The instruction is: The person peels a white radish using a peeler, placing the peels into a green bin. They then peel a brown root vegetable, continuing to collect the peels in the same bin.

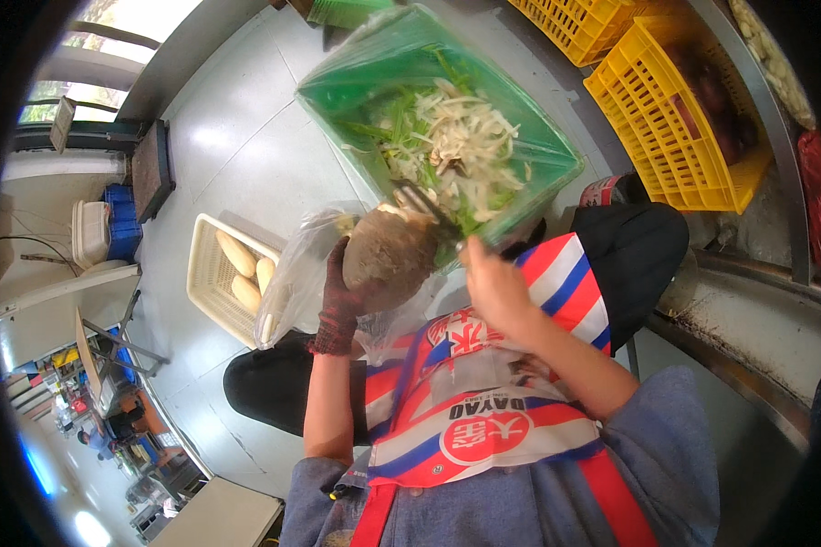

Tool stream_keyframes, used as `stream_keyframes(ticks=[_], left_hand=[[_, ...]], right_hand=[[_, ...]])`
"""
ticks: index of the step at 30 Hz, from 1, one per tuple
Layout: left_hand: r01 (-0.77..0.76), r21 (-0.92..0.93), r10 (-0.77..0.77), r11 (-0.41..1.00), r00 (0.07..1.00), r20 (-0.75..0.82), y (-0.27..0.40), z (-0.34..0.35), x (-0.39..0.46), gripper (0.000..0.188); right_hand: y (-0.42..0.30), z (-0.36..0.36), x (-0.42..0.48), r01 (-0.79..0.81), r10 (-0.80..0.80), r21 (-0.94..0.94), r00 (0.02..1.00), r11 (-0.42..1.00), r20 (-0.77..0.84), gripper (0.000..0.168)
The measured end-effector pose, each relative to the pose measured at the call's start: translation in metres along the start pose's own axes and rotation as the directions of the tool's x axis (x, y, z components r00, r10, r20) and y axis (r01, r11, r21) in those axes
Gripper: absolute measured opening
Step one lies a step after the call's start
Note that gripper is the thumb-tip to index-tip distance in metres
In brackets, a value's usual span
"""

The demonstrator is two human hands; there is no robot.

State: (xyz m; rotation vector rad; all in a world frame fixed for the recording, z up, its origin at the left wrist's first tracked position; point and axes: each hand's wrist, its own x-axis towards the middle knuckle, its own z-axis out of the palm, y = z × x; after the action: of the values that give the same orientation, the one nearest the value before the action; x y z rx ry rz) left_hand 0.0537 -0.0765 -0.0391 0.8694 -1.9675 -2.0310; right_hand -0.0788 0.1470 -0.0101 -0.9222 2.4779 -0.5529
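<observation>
My left hand, in a dark red glove, grips a large brown root vegetable from its left side. A pale, peeled patch shows at its upper end. In my bare right hand is a dark-framed peeler, its head at that pale end; the motion is slightly blurred. Just beyond them stands a green plastic bin lined with clear film. Inside it lie pale and green vegetable peelings. A clear plastic bag spreads beneath the vegetable, over my lap and a basket's edge.
On the left, a cream plastic basket holds several pale, long vegetables. Yellow crates stand at the right, one containing dark produce. A metal rail runs beside them. Far off at lower left, a person is near cluttered shelves.
</observation>
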Motion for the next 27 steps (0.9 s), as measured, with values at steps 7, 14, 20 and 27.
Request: stream_keyframes(ticks=[7, 14, 20, 27], left_hand=[[0.166, -0.314, -0.156, 0.935, 0.986, 0.055, 0.014, 0.005, -0.003, 0.087], [0.163, -0.333, -0.160, 0.929, 0.986, 0.035, 0.017, 0.012, -0.013, 0.090], [0.008, -0.117, -0.007, 0.993, 1.000, 0.007, -0.018, -0.005, -0.009, 0.102], [-0.070, 0.036, 0.069, 0.997, 0.997, 0.024, -0.021, -0.003, -0.009, 0.110]], right_hand=[[0.025, 0.015, 0.021, -0.037, 0.082, 0.303, 0.987, 0.952, -0.137, 0.048], [-0.002, -0.023, -0.047, 0.162, -0.137, 0.181, 0.980, 0.970, -0.145, 0.057], [-0.007, -0.028, -0.035, 0.104, -0.094, 0.118, 0.992, 0.988, -0.085, 0.050], [0.027, 0.005, 0.041, -0.038, 0.020, 0.256, 0.997, 0.966, 0.076, 0.042]])
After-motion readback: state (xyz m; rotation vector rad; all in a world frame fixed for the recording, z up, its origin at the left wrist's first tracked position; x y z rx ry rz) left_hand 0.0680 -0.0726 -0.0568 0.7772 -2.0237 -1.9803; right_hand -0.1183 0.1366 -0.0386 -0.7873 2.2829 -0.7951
